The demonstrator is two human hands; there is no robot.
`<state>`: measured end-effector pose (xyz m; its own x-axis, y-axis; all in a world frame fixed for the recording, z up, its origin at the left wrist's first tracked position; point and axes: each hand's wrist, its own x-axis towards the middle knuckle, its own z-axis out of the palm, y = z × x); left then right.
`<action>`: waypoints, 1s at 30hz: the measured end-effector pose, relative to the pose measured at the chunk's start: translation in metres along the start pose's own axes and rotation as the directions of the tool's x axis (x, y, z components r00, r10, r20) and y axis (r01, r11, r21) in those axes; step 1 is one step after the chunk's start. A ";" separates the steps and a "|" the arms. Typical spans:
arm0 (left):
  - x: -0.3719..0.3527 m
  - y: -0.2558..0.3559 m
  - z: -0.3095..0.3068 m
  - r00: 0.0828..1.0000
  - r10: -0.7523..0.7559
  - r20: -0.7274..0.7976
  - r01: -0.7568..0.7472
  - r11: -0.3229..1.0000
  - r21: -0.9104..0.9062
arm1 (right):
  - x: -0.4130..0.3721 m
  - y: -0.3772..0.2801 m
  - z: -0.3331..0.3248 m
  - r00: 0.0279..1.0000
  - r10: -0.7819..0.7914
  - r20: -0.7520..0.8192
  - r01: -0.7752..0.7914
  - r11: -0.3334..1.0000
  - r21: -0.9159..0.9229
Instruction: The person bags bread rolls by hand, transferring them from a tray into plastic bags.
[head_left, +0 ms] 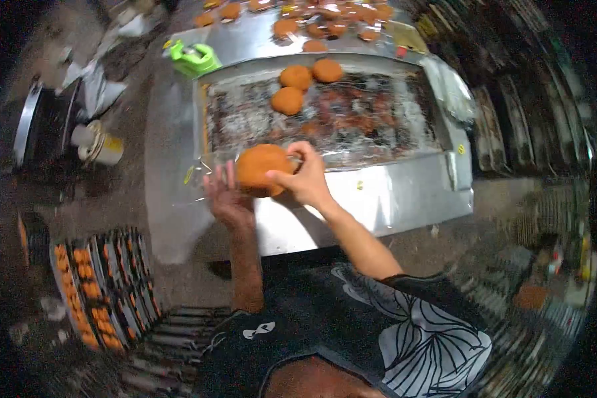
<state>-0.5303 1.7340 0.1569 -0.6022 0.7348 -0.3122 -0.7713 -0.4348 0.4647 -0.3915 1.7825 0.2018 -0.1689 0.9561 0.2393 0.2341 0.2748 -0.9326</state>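
A round orange-brown bun is held over the near edge of a metal worktable. My right hand grips its right side between thumb and fingers. At the left side of the bun is my left hand, fingers spread and a little blurred; whether it touches the bun is hard to tell. Beyond my hands, three similar buns lie at the far part of a recessed tray with a dark, whitish-streaked surface.
A green tool sits at the table's far left corner. Several wrapped buns lie along the far side. Clear plastic rests at the right. Racks of buns stand at the lower left, with dark stacked trays at the right.
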 end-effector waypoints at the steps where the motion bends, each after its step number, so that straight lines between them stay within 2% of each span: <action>1: -0.007 -0.012 0.008 0.983 0.085 0.162 -0.132 0.943 0.307 | -0.001 0.000 -0.004 0.999 0.000 -0.035 0.001 1.000 0.028; 2: -0.014 -0.025 0.016 0.933 0.167 0.319 -0.323 0.781 0.535 | -0.003 -0.005 -0.011 0.998 -0.004 -0.066 0.008 0.998 0.061; 3: -0.015 -0.032 0.024 0.956 -0.074 0.283 0.002 0.969 0.248 | -0.014 -0.013 -0.023 0.988 0.139 -0.064 -0.116 0.954 0.275; 4: -0.023 -0.039 0.034 0.912 -0.187 0.365 0.152 0.981 0.125 | -0.028 -0.025 -0.034 0.964 0.265 -0.020 -0.224 0.849 0.479; 5: -0.033 -0.045 0.046 0.848 -0.297 0.439 0.317 0.948 0.029 | -0.033 -0.024 -0.041 0.956 0.294 -0.011 -0.256 0.849 0.462; 6: -0.055 -0.056 0.054 0.784 -0.297 0.545 0.275 0.953 0.125 | -0.034 -0.022 -0.045 0.959 0.227 -0.168 -0.136 0.892 0.430; 8: -0.075 -0.101 0.050 0.881 -0.375 0.290 0.305 0.916 0.259 | -0.018 -0.010 -0.048 0.934 0.197 -0.298 -0.108 0.951 0.290; 9: -0.079 -0.106 0.046 0.879 -0.379 0.288 0.307 0.914 0.265 | -0.025 -0.012 -0.060 0.938 0.224 -0.265 -0.147 0.949 0.279; 10: -0.085 -0.098 0.053 0.827 -0.443 0.345 0.317 0.876 0.364 | -0.029 -0.024 -0.073 0.940 0.250 -0.231 -0.186 0.946 0.266; 12: -0.089 -0.109 0.041 0.760 -0.570 0.312 0.336 0.756 0.562 | -0.041 -0.007 -0.104 0.980 0.167 0.110 -0.182 0.973 0.143; 13: -0.089 -0.133 0.016 0.753 -0.620 0.223 0.359 0.670 0.649 | -0.034 0.021 -0.112 0.987 0.157 -0.038 -0.157 0.988 0.012; 14: -0.101 -0.148 -0.005 0.516 -0.549 0.658 -0.251 0.638 0.728 | -0.009 0.011 -0.139 0.988 0.151 0.020 -0.142 0.958 -0.248; 15: -0.123 -0.153 0.000 0.448 -0.632 0.632 -0.452 0.450 0.770 | 0.020 0.028 -0.159 0.998 0.052 0.043 -0.035 0.944 -0.329; 16: -0.145 -0.157 0.004 0.375 -0.708 0.599 -0.648 0.261 0.715 | 0.044 0.016 -0.163 0.995 -0.100 -0.010 0.090 0.925 -0.370; 17: -0.157 -0.167 0.008 0.302 -0.726 0.618 -0.771 0.195 0.607 | 0.066 0.012 -0.156 0.951 -0.252 -0.178 0.151 0.884 -0.443; 18: -0.159 -0.191 -0.022 0.252 -0.663 0.705 -0.905 0.097 0.414 | 0.083 0.008 -0.159 0.956 -0.281 -0.086 0.239 0.914 -0.328; 20: -0.151 -0.217 -0.055 0.109 -0.770 0.628 -0.980 0.022 0.197 | 0.067 0.015 -0.163 0.840 -0.542 -0.042 0.508 0.810 -0.294; 21: -0.147 -0.222 -0.057 0.318 -0.785 0.532 -0.850 0.013 0.527 | 0.034 0.025 -0.174 0.920 -0.352 0.175 0.384 0.898 -0.214; 22: -0.144 -0.227 -0.065 0.479 -0.796 0.371 -0.610 0.002 0.792 | -0.011 0.054 -0.173 0.955 -0.283 0.092 0.298 0.919 -0.259; 23: -0.111 -0.259 -0.149 0.337 -0.605 0.721 -0.392 0.607 0.692 | -0.044 0.014 -0.207 0.776 0.478 0.412 -0.364 0.872 -0.326; 24: -0.110 -0.244 -0.128 0.343 -0.596 0.726 -0.397 0.609 0.687 | -0.093 0.082 -0.206 0.756 0.473 0.452 -0.372 0.879 -0.298; 25: -0.117 -0.218 -0.084 0.432 -0.753 0.496 -0.341 0.373 0.863 | -0.132 0.097 -0.219 0.791 0.344 0.506 -0.312 0.938 -0.151; 26: -0.120 -0.203 -0.057 0.499 -0.839 0.217 -0.254 0.098 0.962 | -0.149 0.093 -0.228 0.709 0.330 0.623 -0.362 0.929 -0.080; 27: -0.115 -0.206 -0.059 0.431 -0.885 0.174 -0.040 0.174 0.984 | -0.157 0.109 -0.223 0.735 0.325 0.595 -0.228 0.945 -0.234; 28: -0.123 -0.209 -0.053 0.433 -0.887 0.164 -0.031 0.167 0.985 | -0.157 0.108 -0.225 0.730 0.330 0.599 -0.237 0.943 -0.232; 30: -0.148 -0.201 -0.021 0.338 -0.817 0.468 -0.396 0.327 0.858 | -0.153 0.097 -0.228 0.873 0.247 0.420 -0.167 0.962 -0.217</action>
<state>-0.2900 1.7019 0.0923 0.5223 0.8471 -0.0977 0.1626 0.0135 0.9866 -0.1248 1.6866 0.1359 -0.4918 0.8602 -0.1345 0.4609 0.1262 -0.8784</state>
